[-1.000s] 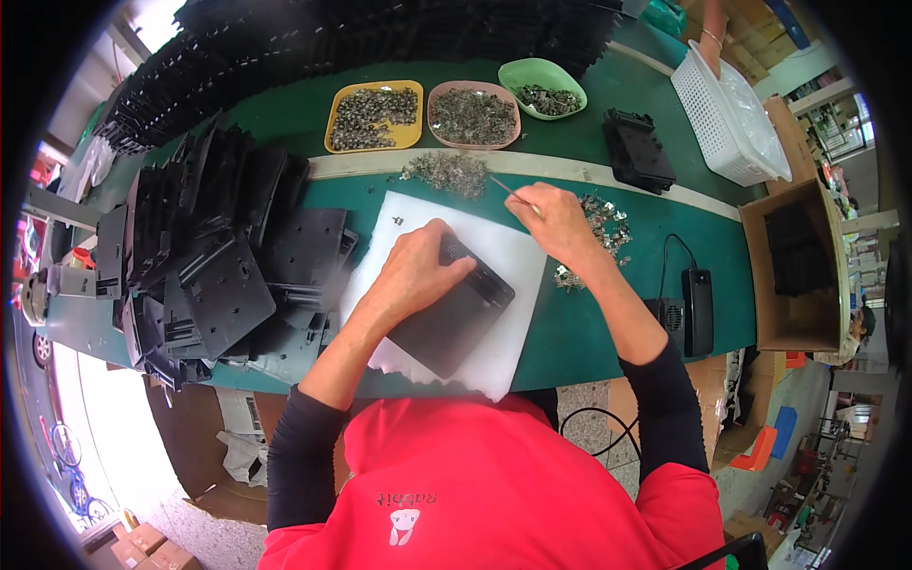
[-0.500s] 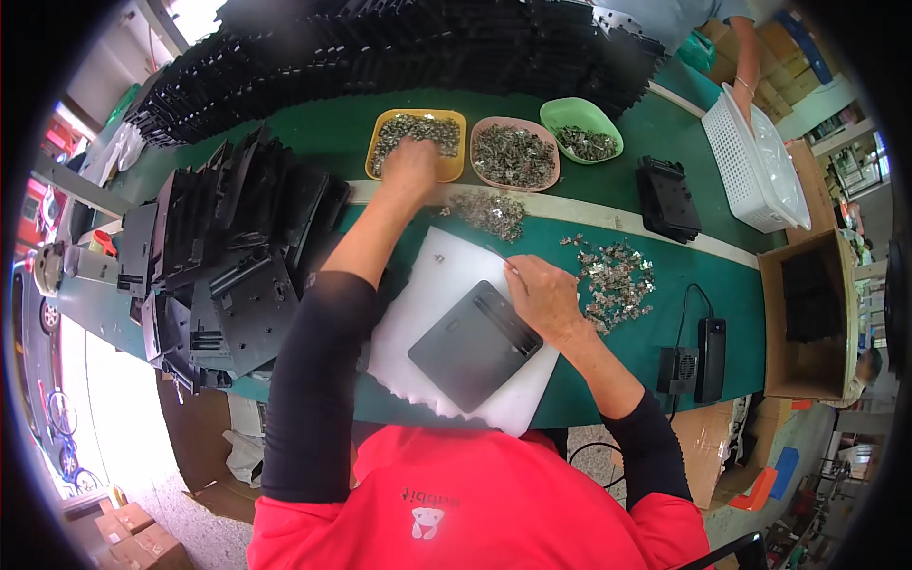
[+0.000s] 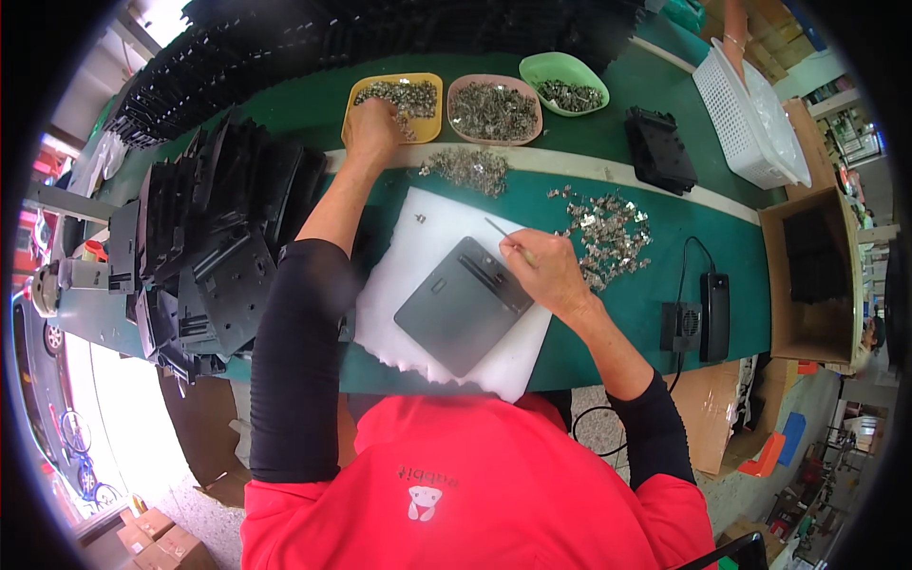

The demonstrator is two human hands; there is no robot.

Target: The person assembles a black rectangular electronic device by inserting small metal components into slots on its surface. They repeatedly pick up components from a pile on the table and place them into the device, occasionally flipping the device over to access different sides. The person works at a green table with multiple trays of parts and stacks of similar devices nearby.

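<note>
My left hand [image 3: 373, 131] reaches into a yellow tray [image 3: 439, 93] of small metal clips; its fingers are curled, and what they pinch, if anything, is hidden. My right hand [image 3: 549, 271] grips a thin pointed metal tool [image 3: 497, 228] between thumb and fingers. Its tip points up and left, over the white foam sheet [image 3: 380, 309] beside the upper corner of a dark grey plastic panel [image 3: 456, 318]. The panel lies flat and turned at an angle on the foam, a slotted recess along its upper right edge. One loose clip [image 3: 420, 218] rests on the foam near its top.
Metal parts fill a pink tray [image 3: 539, 114] and a green tray [image 3: 597, 106]; clips lie in piles [image 3: 608, 237] on the green table. Black panels are stacked at left [image 3: 228, 275] and back. At right are a power adapter [image 3: 714, 318], a white basket [image 3: 736, 123] and another person's arm [image 3: 734, 33].
The whole view has shifted slightly. My left hand has moved a little leftward within the yellow tray. My right hand still holds the tool beside the panel.
</note>
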